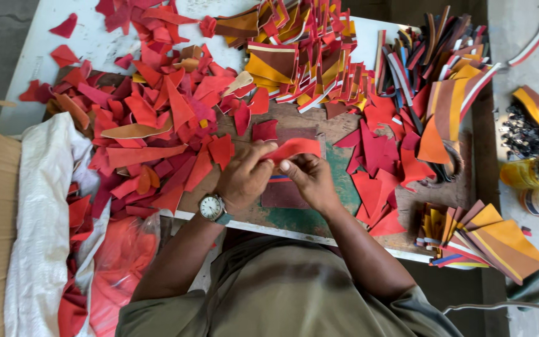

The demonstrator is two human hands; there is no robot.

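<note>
A single view is given, taken from a camera worn on the head and aimed almost straight down. The surface (294, 218) is seen from close above, its near edge running across the lower middle of the frame. The wearer's chest and forearms are caught at the bottom. The floor is glimpsed at the upper left, though the far edge is probably cut off.

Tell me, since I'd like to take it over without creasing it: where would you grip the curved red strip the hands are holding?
Probably the free right end of the curved red strip, approached from the right. The left hand and right hand pinch its left and lower parts, so only that arching end is clear.
</note>
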